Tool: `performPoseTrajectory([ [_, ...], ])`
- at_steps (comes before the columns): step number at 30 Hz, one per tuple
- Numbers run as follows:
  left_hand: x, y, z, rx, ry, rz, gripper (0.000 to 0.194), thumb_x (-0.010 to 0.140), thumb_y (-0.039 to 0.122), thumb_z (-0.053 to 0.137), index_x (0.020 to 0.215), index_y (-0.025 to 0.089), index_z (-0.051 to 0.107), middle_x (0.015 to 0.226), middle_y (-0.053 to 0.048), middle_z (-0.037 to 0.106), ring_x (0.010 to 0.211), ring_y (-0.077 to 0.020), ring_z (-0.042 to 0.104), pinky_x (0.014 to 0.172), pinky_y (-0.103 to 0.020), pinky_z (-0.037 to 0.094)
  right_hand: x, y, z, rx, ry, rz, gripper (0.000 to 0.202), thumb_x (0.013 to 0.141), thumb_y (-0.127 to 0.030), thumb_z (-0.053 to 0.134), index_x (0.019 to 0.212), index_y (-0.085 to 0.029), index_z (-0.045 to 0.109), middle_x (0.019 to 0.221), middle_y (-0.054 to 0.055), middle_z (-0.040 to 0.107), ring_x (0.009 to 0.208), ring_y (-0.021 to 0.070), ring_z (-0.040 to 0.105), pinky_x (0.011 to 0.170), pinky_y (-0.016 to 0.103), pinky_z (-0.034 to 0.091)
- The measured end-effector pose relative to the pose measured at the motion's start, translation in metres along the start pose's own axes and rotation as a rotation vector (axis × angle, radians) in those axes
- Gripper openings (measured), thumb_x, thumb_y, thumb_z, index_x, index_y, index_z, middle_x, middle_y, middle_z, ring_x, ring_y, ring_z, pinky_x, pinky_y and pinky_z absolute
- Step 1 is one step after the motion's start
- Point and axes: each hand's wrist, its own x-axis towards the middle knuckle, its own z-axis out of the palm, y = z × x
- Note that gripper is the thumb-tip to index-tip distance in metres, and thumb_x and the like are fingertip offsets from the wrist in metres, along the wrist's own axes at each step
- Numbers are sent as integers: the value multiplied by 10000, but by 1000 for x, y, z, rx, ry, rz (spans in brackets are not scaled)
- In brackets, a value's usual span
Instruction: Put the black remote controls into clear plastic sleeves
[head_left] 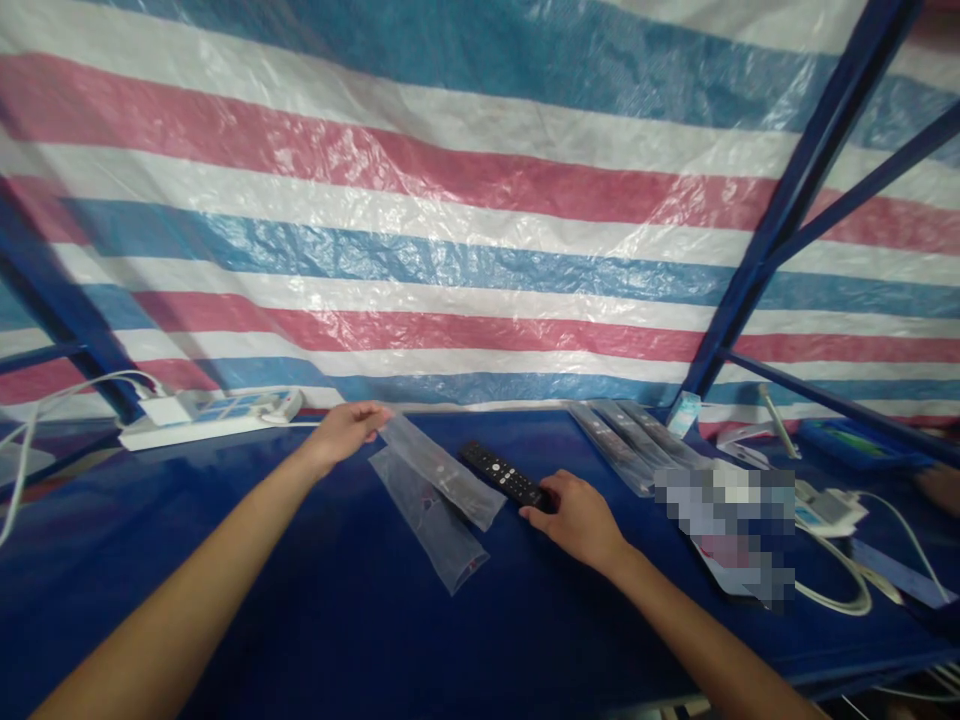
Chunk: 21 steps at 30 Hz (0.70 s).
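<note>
A clear plastic bag (442, 467) hangs from the pinched fingers of my left hand (352, 432), its top end between them. Beneath it, another clear bag (429, 520) lies flat on the blue table (315, 600). My right hand (581, 515) grips the lower end of a black remote control (506, 475), whose button side faces up. The remote's far end is just right of the held bag and points up and left.
Several bagged remotes (619, 445) lie at the back right. A white power strip (210, 418) sits at the back left. Farther right are white cables (844, 600), a blue tray (862, 445) and another person's hand (941, 488). Blue metal posts (761, 250) stand before a striped sheet (480, 200).
</note>
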Motion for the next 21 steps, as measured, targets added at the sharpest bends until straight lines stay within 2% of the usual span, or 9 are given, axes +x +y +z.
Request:
performPoseTrajectory([
  [3, -2, -20, 15, 186, -33, 68, 319, 727, 499, 495, 680, 199, 595, 648, -24, 623, 676, -206, 605, 678, -308, 499, 6, -5, 1, 4, 5, -56, 282, 797, -492, 651, 861, -218, 670, 874, 34, 646, 755, 170, 623, 618, 259, 414],
  [6, -10, -32, 21, 423, 151, 157, 364, 784, 458, 410, 879, 175, 618, 856, -102, 672, 872, -281, 628, 822, -375, 491, 10, 8, -11, -129, 164, -29, 327, 855, -482, 590, 996, -195, 656, 984, 86, 653, 864, 212, 639, 691, 289, 454],
  [8, -19, -35, 22, 512, 268, 234, 437, 819, 464, 379, 1031, 149, 595, 977, -142, 663, 1010, -320, 593, 902, -415, 463, 12, 25, -24, -318, 264, 65, 278, 869, -411, 586, 986, -169, 657, 1001, 134, 652, 915, 260, 639, 723, 328, 465],
  [9, -24, -35, 21, 535, 298, 274, 450, 836, 464, 366, 1066, 144, 582, 1007, -150, 657, 1047, -327, 576, 924, -425, 453, 14, 34, -31, -415, 268, 141, 243, 861, -368, 599, 974, -162, 663, 996, 160, 654, 924, 287, 640, 714, 348, 470],
  [12, -36, -33, 21, 547, 336, 361, 417, 871, 440, 342, 1053, 152, 582, 1019, -145, 658, 1045, -320, 572, 929, -429, 455, 18, 56, -47, -553, 103, 339, 229, 862, -299, 583, 981, -131, 682, 1023, 224, 662, 970, 343, 642, 717, 389, 484],
  [14, -41, -31, 22, 542, 351, 407, 393, 880, 426, 340, 1011, 156, 594, 1000, -136, 664, 1017, -312, 583, 914, -424, 465, 21, 63, -49, -559, -9, 398, 214, 864, -226, 549, 956, -102, 697, 1007, 242, 675, 962, 345, 656, 723, 386, 486],
  [17, -43, -29, 23, 535, 363, 476, 363, 890, 407, 346, 961, 165, 606, 973, -118, 673, 983, -295, 597, 899, -411, 472, 26, 65, -44, -529, -84, 370, 223, 838, -97, 496, 922, -95, 702, 960, 210, 704, 922, 290, 680, 728, 329, 478],
  [21, -46, -25, 26, 517, 372, 560, 339, 910, 392, 356, 937, 173, 613, 950, -100, 682, 948, -277, 611, 860, -387, 484, 25, 54, -34, -462, -138, 217, 248, 860, -97, 453, 962, -120, 678, 1021, 157, 703, 973, 231, 660, 765, 270, 451],
])
